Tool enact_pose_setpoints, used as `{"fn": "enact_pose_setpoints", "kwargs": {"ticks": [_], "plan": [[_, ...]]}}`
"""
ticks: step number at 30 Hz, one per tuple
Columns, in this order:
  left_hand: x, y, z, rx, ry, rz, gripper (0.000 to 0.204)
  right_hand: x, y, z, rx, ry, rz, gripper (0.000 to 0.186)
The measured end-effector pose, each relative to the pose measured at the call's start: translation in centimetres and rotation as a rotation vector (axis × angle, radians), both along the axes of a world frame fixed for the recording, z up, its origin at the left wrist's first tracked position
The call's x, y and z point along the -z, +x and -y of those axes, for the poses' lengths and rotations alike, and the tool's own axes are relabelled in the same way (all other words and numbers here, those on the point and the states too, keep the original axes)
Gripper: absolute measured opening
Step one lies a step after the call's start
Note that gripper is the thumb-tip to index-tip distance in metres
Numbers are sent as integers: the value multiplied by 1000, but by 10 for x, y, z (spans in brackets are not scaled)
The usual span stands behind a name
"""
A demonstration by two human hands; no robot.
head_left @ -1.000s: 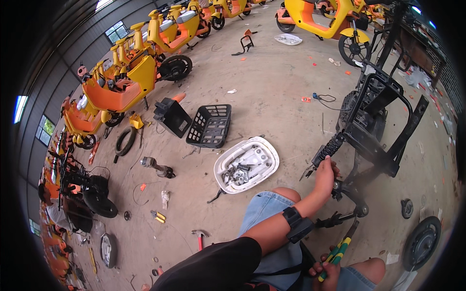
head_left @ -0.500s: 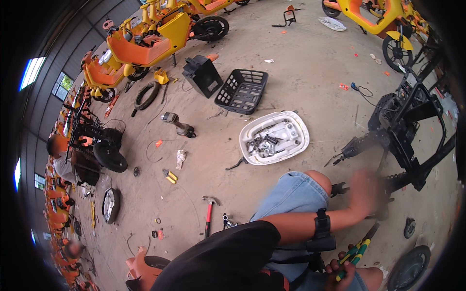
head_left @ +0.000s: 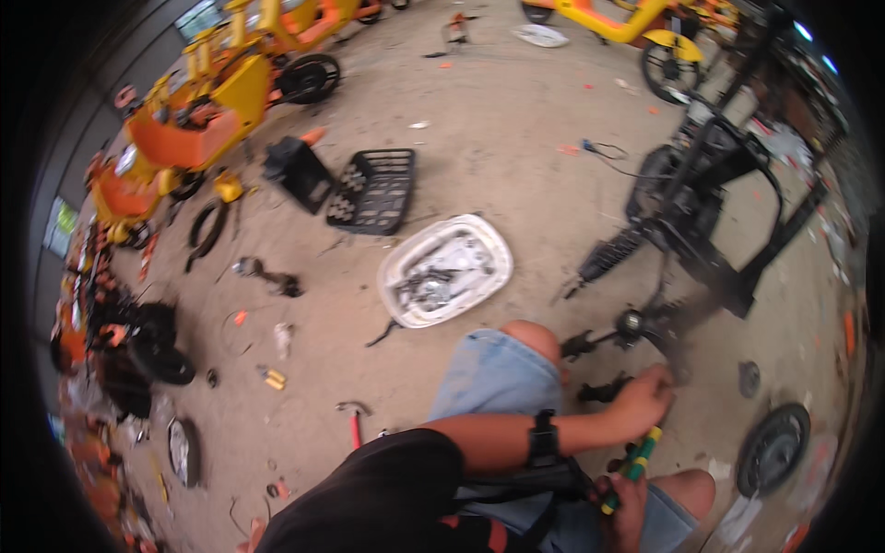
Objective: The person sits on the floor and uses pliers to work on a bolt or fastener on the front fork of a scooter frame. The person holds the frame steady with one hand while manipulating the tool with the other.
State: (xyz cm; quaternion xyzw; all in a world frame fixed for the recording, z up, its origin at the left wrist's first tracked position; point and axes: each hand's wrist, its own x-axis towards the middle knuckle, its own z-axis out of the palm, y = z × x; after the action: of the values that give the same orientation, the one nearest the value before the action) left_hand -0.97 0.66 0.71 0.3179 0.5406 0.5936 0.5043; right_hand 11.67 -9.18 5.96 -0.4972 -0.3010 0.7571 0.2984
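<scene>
The green-and-yellow-handled screwdriver (head_left: pixel 631 465) lies low in the head view, just below the black stripped scooter frame (head_left: pixel 710 212), its long axis slanting from the lower left up to the upper right, toward the frame's lower parts. The right hand (head_left: pixel 622 502) has its fingers wrapped shut around the lower end of the handle. The left hand (head_left: pixel 643 401), a black band on its wrist, sits just above the handle's upper end and is the nearer one to the frame; its fingers are curled close by a small black fitting (head_left: pixel 604 392), but whether they grip it I cannot tell. A white oval plastic tray of loose parts (head_left: pixel 447 269) lies on the concrete floor (head_left: pixel 498 120), well left of the frame.
</scene>
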Motion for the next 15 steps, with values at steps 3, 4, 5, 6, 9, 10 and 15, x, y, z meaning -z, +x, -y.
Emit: {"fn": "enact_pose_setpoints", "kwargs": {"ticks": [3, 4, 5, 6, 9, 10, 15], "plan": [[11, -8, -3, 170, -406, 561, 19, 6, 5, -10, -61, -74, -62, 67], [18, -8, -4, 167, -422, 647, 21, -2, 3, -14, -71, -88, -76, 66], [11, -7, -7, 194, -393, 748, 22, 2, 9, -15, -67, -95, -119, 66], [8, -5, -10, 196, -389, 792, 23, 0, 11, -15, -61, -102, -126, 65], [8, -3, -13, 228, -414, 929, 28, -2, 13, -14, -62, -108, -148, 64], [10, -2, -13, 236, -425, 978, 30, -2, 14, -13, -72, -107, -154, 64], [12, 2, -6, 299, -316, 1106, 33, -2, 15, -11, -79, -100, -127, 63]]}}
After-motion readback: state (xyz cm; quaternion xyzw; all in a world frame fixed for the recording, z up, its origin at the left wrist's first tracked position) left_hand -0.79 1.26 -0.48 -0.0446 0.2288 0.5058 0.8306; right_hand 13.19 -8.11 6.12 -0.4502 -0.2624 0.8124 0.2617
